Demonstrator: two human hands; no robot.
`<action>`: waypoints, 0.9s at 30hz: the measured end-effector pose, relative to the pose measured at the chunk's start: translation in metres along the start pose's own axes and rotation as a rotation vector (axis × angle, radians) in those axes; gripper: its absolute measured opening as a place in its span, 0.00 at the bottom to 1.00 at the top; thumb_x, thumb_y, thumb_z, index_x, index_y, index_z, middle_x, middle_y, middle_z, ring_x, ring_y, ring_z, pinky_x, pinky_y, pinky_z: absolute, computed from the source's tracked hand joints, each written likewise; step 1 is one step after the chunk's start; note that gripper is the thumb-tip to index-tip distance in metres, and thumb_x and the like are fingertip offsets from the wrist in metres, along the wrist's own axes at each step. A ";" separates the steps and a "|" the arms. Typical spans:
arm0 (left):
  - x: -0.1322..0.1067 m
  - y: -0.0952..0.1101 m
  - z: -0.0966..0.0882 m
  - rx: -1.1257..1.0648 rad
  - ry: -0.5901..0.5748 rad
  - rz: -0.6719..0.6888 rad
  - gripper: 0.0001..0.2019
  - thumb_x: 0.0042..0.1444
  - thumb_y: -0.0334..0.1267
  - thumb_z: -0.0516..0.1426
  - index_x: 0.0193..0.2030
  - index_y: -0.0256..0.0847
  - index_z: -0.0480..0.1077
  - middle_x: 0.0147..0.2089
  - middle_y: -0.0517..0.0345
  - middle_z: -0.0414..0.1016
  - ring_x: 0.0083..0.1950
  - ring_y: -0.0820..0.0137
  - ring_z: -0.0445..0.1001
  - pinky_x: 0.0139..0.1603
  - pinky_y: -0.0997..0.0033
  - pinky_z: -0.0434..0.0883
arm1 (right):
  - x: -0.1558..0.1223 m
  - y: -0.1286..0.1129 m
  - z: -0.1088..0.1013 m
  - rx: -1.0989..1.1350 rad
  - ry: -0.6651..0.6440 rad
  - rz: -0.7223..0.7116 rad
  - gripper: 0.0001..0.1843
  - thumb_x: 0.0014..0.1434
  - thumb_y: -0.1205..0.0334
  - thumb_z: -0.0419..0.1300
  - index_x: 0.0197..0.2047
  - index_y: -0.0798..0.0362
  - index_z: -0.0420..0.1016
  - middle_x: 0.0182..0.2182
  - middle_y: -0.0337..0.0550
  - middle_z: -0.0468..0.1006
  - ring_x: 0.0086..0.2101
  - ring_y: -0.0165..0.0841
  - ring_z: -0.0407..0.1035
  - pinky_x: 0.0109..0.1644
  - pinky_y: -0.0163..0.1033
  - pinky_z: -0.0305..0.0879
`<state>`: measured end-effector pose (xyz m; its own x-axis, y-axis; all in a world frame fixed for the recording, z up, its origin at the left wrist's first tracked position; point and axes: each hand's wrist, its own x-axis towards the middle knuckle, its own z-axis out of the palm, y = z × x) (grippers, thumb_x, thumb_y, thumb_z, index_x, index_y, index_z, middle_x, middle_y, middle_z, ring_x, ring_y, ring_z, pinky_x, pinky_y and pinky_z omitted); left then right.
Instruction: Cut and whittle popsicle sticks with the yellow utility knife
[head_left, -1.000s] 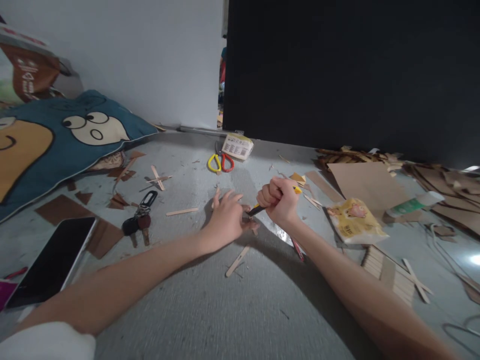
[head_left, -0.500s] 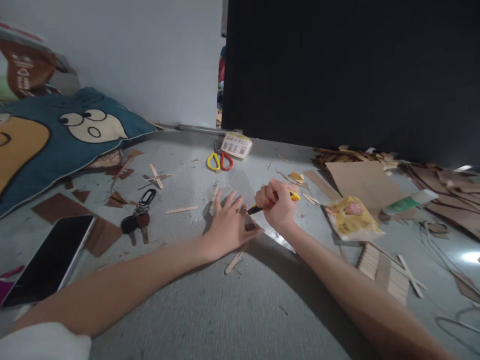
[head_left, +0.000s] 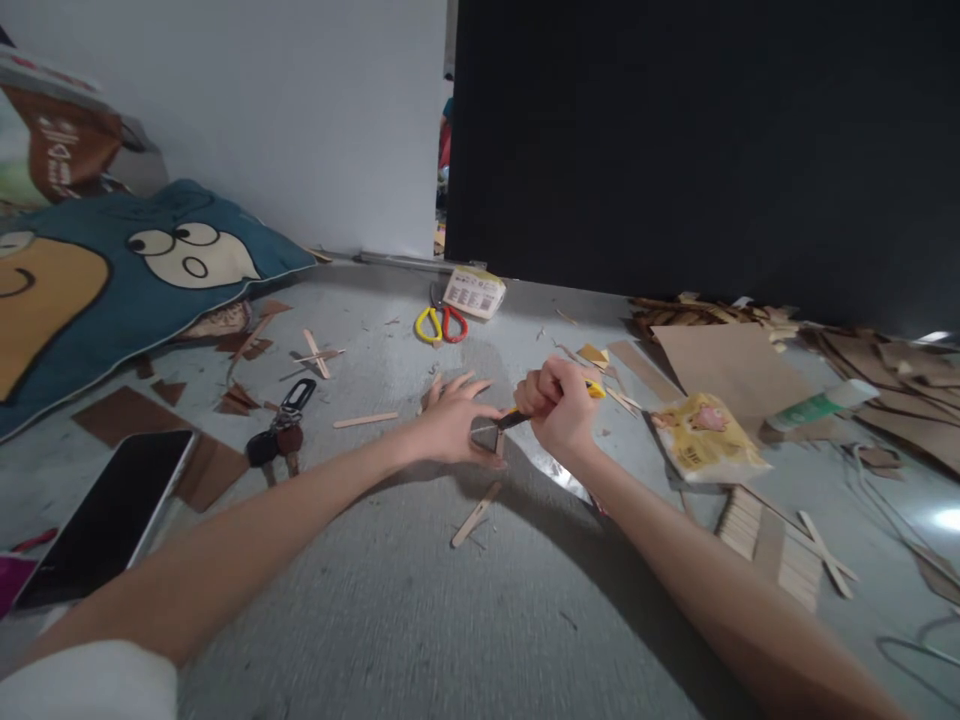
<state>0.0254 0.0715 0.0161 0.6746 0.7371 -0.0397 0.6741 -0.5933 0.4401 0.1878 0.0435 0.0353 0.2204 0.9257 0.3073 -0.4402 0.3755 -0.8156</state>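
My right hand (head_left: pixel 561 405) is closed in a fist round a yellow and black utility knife (head_left: pixel 517 417), its tip pointing left and down at the grey floor. My left hand (head_left: pixel 450 420) pinches a short wooden stick piece (head_left: pixel 498 441) between thumb and forefinger, standing it on the floor right under the knife tip; its other fingers are spread. A loose wooden stick (head_left: pixel 475 515) lies on the floor just in front of both hands.
A phone (head_left: pixel 105 520) and keys (head_left: pixel 279 432) lie to the left, with a blue cushion (head_left: pixel 112 280) behind. Yellow and red scissors (head_left: pixel 441 324) lie ahead. A yellow packet (head_left: pixel 709 438), a stick panel (head_left: pixel 780 550) and cardboard scraps (head_left: pixel 735 365) are on the right.
My left hand has risen from lying flat on the floor to a pinch on the stick piece. The knife hand has stayed close to the same spot.
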 end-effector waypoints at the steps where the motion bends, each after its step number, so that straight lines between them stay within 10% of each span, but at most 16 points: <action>1: 0.002 -0.002 -0.002 0.012 -0.025 0.012 0.36 0.43 0.61 0.74 0.60 0.57 0.80 0.81 0.50 0.56 0.83 0.39 0.45 0.78 0.27 0.39 | 0.001 0.000 -0.001 0.009 -0.003 0.014 0.31 0.55 0.54 0.66 0.14 0.48 0.48 0.12 0.28 0.46 0.15 0.22 0.41 0.19 0.34 0.42; 27: 0.005 -0.008 -0.003 -0.033 -0.077 0.013 0.39 0.43 0.61 0.73 0.63 0.55 0.77 0.81 0.52 0.56 0.83 0.43 0.44 0.80 0.31 0.36 | 0.025 -0.002 0.003 -0.068 0.381 0.165 0.26 0.59 0.63 0.61 0.21 0.47 0.45 0.15 0.25 0.47 0.16 0.22 0.42 0.17 0.31 0.45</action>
<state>0.0230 0.0810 0.0153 0.7052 0.7017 -0.1016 0.6554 -0.5906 0.4707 0.1914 0.0658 0.0464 0.4638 0.8856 -0.0230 -0.4411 0.2083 -0.8730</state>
